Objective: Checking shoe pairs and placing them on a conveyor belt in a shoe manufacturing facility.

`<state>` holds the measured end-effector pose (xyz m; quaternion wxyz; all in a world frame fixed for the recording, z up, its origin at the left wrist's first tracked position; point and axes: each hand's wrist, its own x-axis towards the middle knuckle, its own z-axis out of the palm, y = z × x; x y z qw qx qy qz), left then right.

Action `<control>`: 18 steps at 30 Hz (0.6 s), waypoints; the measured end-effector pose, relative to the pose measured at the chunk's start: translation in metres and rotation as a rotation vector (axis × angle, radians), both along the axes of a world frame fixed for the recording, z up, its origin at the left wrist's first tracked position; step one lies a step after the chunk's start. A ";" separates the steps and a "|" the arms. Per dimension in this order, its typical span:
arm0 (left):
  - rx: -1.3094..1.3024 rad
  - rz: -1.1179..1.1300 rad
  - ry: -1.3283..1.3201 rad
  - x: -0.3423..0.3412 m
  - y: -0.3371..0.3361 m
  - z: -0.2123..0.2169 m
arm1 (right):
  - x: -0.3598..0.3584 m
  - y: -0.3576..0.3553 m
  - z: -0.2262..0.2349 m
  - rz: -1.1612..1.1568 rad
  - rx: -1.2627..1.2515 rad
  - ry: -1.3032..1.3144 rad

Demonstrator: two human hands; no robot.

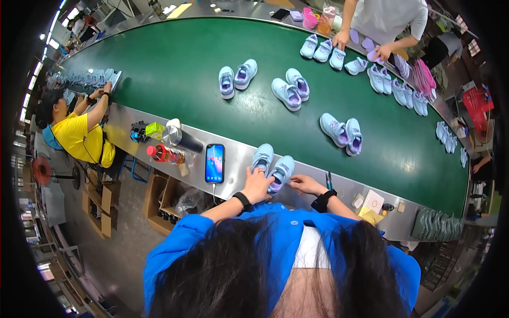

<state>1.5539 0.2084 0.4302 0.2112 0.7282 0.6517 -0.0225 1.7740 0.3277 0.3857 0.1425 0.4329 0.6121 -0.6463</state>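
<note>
A pair of light blue sneakers sits at the metal edge of the conveyor, directly in front of me. My left hand [257, 184] is closed at the heels of both, its fingers at the openings of the left sneaker [263, 154] and the right sneaker [283, 167]. Just to the right of the pair is my right hand [306, 184], fingers loosely bent and apart, holding nothing I can see. A smartphone [214, 163] with a lit screen and a charging cable lies left of my left hand.
Three sneaker pairs stand on the green conveyor belt [201, 63]. Across it, a co-worker's hand [341, 40] touches a row of sneakers. Left of the phone are a dark flask [183, 139] and a red-capped bottle [164, 154]. A yellow-shirted person [79, 138] works farther left.
</note>
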 end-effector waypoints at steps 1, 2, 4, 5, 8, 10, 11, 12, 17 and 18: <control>0.029 0.045 -0.041 -0.013 0.008 0.010 | -0.005 0.014 0.000 0.009 0.007 0.004; 0.056 0.089 -0.084 -0.027 0.014 0.021 | -0.009 0.027 0.001 0.028 0.088 -0.030; 0.132 0.112 -0.043 -0.067 0.037 0.044 | -0.013 0.058 -0.003 0.083 0.322 -0.054; 0.214 0.172 -0.003 -0.089 0.046 0.056 | -0.020 0.075 0.001 0.103 0.391 -0.064; 0.324 0.381 0.178 -0.161 0.090 0.085 | -0.046 0.123 0.006 0.085 0.610 -0.102; 0.349 0.563 0.342 -0.216 0.117 0.082 | -0.072 0.153 0.016 0.069 0.648 -0.137; 0.353 0.659 0.388 -0.230 0.132 0.096 | -0.083 0.169 0.019 0.048 0.700 -0.147; 0.369 0.746 0.477 -0.245 0.147 0.093 | -0.093 0.182 0.018 0.027 0.751 -0.158; 0.191 1.085 0.158 -0.285 0.219 0.015 | -0.172 0.235 -0.007 -0.063 0.774 0.132; 0.229 1.165 -0.021 -0.299 0.223 -0.028 | -0.200 0.242 -0.018 -0.061 0.614 0.120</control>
